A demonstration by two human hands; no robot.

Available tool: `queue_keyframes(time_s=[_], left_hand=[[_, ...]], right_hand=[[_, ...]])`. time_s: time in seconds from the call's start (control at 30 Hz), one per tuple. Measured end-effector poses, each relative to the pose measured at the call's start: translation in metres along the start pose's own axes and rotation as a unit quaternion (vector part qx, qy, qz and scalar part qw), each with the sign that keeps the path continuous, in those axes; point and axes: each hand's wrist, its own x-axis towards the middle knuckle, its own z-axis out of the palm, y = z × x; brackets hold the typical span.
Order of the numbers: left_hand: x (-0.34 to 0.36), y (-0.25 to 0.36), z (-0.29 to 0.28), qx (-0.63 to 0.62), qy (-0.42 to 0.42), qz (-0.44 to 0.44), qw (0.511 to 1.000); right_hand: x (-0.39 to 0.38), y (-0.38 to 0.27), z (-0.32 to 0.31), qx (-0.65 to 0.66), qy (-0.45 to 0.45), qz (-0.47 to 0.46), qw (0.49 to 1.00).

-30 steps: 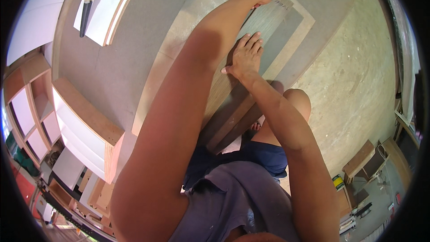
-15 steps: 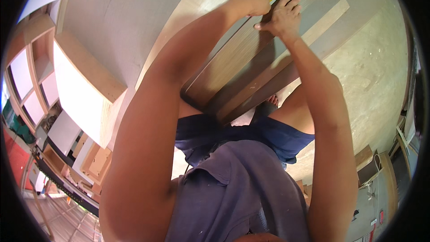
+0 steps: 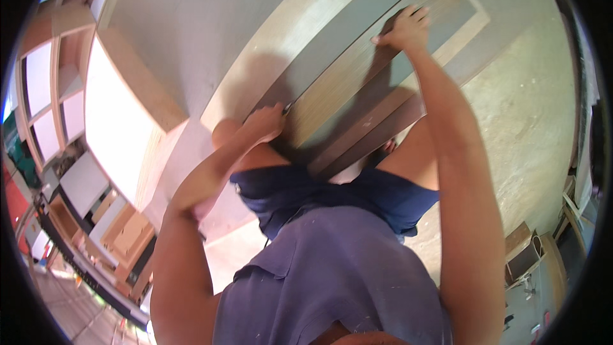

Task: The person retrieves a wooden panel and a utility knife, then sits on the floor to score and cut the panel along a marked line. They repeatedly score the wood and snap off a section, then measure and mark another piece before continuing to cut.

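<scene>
Head camera view: a long wood-grain board (image 3: 335,89) lies on a larger grey panel (image 3: 355,22) with pale borders. Toward its far end, the right hand (image 3: 408,30) rests on top, fingers slightly spread and thumb held out. Near its close left corner, the left hand (image 3: 267,122) curls its fingers around a small tool (image 3: 288,108); whether the tip touches wood is unclear.
</scene>
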Motion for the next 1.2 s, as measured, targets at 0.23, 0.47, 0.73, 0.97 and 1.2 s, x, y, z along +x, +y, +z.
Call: queue_keyframes(time_s=[0.23,0.47,0.73,0.97,1.2], left_hand=[[0.094,0.097,-0.144,-0.114,0.187,0.165,0.962],[0.262,0.291,-0.264,-0.215,0.189,0.249,0.925],[0.307,0.355,-0.313,-0.084,0.151,0.197,0.965],[0.308,0.363,-0.319,0.077,0.092,0.198,0.973],[0.256,0.267,-0.242,0.006,0.089,0.234,0.968]], right_hand=[[-0.004,-0.009,-0.024,0.004,-0.057,0.005,0.998],[0.003,-0.002,-0.023,0.003,-0.07,0.004,0.998],[0.003,0.002,-0.029,0.012,-0.084,-0.007,0.996],[0.003,-0.002,-0.021,0.02,-0.063,-0.011,0.998],[-0.001,0.004,-0.008,0.016,0.01,-0.011,1.0]])
